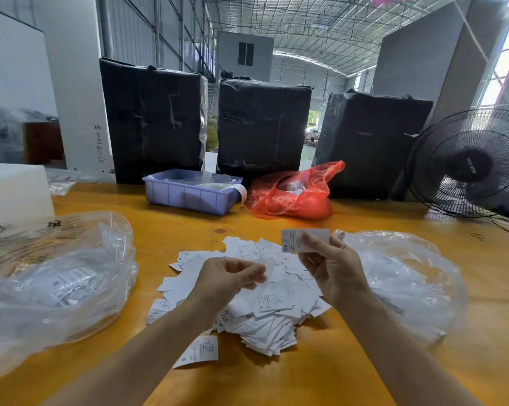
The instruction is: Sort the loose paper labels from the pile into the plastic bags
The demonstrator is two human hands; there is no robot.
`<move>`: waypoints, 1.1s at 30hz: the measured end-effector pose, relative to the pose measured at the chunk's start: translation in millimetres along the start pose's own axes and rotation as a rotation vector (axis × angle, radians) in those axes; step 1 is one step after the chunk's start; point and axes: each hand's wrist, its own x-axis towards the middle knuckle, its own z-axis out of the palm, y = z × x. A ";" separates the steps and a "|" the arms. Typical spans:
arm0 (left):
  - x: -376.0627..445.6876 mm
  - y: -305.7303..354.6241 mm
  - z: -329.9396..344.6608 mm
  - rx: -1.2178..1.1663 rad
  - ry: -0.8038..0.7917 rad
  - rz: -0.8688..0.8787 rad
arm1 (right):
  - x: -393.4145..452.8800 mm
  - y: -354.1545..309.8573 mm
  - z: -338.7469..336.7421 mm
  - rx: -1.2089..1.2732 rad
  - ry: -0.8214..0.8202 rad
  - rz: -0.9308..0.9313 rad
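A pile of white paper labels (265, 306) lies in the middle of the orange table (364, 370). My right hand (332, 271) holds up one label marked XS (294, 240), pinched between thumb and fingers above the pile's far right edge. My left hand (228, 278) hovers over the pile with its fingertips pinching another white label (272, 266). A clear plastic bag (57, 282) with labels inside, one marked XL, lies at the left. A second clear plastic bag (405, 282) lies at the right, just beyond my right hand. One label marked S (199, 351) lies apart at the pile's near side.
A purple plastic bin (188, 194) and a red plastic bag (294, 191) sit at the table's far side. Three black wrapped boxes (262, 127) stand behind them. A black fan (470, 162) is at the far right, a white block (13, 189) at the far left.
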 end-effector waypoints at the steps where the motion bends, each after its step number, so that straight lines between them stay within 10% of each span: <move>1: -0.4 -1.3 1.1 0.013 -0.002 0.005 | -0.7 1.3 1.0 -0.020 -0.009 0.004; 15: -2.6 2.4 0.4 -0.057 -0.021 -0.085 | -6.0 14.4 4.6 -0.479 -0.075 -0.267; 33: -0.2 3.4 -3.8 -0.174 0.020 -0.149 | -5.3 18.6 3.7 -0.476 -0.070 -0.223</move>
